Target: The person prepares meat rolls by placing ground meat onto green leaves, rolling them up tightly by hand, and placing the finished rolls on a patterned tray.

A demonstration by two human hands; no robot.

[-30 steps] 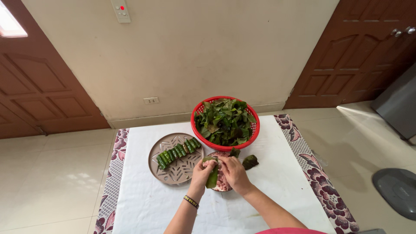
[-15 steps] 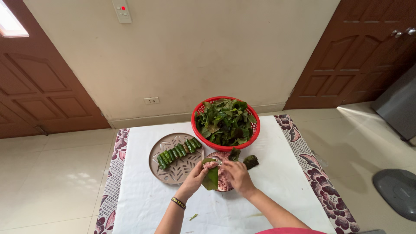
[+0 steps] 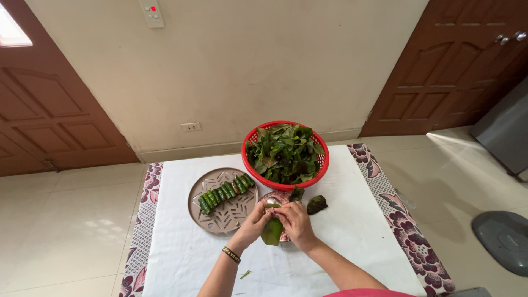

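Observation:
Both hands meet over a small bowl of pinkish filling (image 3: 279,197) near the middle of the white cloth. My left hand (image 3: 255,222) and my right hand (image 3: 297,221) together hold a green leaf (image 3: 271,231) that hangs down between them, its top end folded at my fingertips. A red basket (image 3: 250,159) heaped with loose green leaves stands just beyond the bowl. To the left, a round tan plate (image 3: 220,219) carries a row of several finished green leaf rolls (image 3: 224,190).
A loose dark leaf (image 3: 317,204) lies right of the bowl. A small green scrap (image 3: 245,273) lies on the white cloth (image 3: 357,231), which has floral borders. Tiled floor surrounds it, with wooden doors, a wall, and a grey round object (image 3: 503,242) at the right.
My hands have stayed over the bowl, shifting the leaf; it now hangs lower between them. My left wrist has drawn back slightly.

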